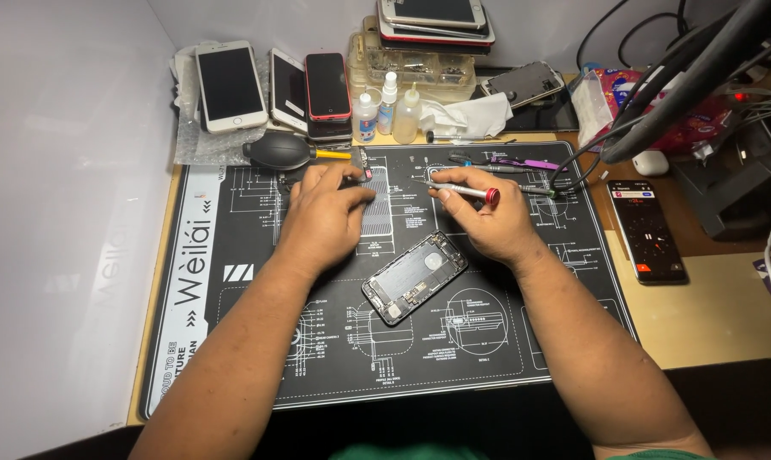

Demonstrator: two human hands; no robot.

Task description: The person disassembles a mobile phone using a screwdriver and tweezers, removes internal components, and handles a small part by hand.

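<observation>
An opened phone housing [414,277] lies tilted on the black repair mat [232,341], its inner parts showing. My right hand [488,223] is just beyond it, closed around a slim silver screwdriver with a red cap [462,192] that points left. Palm down at the far middle of the mat, my left hand [324,217] has its fingertips on or pinching something small near the ridged panel [377,209]; what it is stays hidden.
Several phones [270,85] lean at the back left beside a black air blower [281,152]. Small bottles [387,109], a clear parts box [415,68], tweezers [509,164], a lit phone [646,232] at right, and cables [658,94] surround the mat.
</observation>
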